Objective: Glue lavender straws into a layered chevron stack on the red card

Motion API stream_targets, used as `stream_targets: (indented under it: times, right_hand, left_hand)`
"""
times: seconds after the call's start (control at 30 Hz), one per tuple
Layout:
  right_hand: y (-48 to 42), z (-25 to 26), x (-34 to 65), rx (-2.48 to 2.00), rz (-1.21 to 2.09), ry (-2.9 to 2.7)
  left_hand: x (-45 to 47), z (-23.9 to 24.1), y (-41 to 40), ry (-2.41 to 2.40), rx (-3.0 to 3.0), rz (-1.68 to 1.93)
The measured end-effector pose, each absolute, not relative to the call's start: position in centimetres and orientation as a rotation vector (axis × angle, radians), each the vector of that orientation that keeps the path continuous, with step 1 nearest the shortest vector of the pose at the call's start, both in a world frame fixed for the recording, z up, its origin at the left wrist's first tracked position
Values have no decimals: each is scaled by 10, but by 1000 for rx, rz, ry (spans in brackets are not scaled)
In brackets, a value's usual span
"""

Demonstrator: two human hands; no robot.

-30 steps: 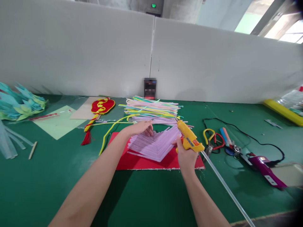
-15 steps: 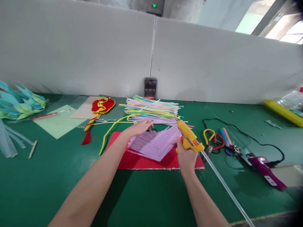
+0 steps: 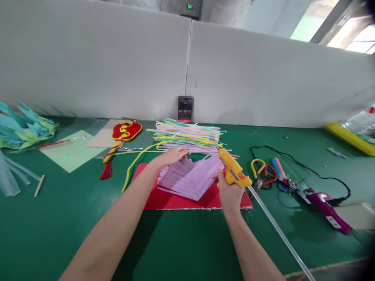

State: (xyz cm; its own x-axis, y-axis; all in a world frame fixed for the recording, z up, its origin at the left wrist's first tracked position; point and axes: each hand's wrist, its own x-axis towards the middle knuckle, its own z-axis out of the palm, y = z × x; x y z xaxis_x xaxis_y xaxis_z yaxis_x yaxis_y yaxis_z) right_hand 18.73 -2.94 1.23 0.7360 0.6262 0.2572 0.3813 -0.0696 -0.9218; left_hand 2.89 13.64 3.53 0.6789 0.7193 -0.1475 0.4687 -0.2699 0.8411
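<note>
My right hand (image 3: 230,192) grips a yellow hot glue gun (image 3: 233,168) with a clear glue stick (image 3: 278,230) trailing back toward me; its nozzle points at the far right edge of a V-shaped layer of pale purple straws (image 3: 190,177). That layer lies on a red sheet (image 3: 172,199). My left hand (image 3: 172,156) rests palm down on the far top of the purple straws, fingers together, holding nothing. Just behind it lies a pile of mixed pastel straws (image 3: 187,134).
A red-and-yellow tasselled ornament (image 3: 123,134) and a yellow pipe cleaner (image 3: 136,162) lie to the left. Scissors and pliers (image 3: 265,173), a purple tool (image 3: 329,210) with a black cord, teal paper shapes (image 3: 23,127) and a white partition wall (image 3: 117,62) surround the green table (image 3: 181,242).
Almost nothing differs. My left hand's fingers have edged slightly along the top of the purple straws; the right hand and glue gun stay in place.
</note>
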Motion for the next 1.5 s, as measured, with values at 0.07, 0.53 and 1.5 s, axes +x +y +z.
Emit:
stream_targets:
  times: [0.07, 0.53, 1.5]
  right_hand:
    - [-29, 13, 187, -1688, 239, -814]
    - [-31, 14, 188, -1721, 211, -853]
    - [-41, 10, 168, -1356, 462, -1015]
  left_hand:
    - [28, 36, 136, 912, 1953, 291]
    - [20, 63, 128, 861, 2034, 205]
    - [29, 25, 136, 803, 2113, 236]
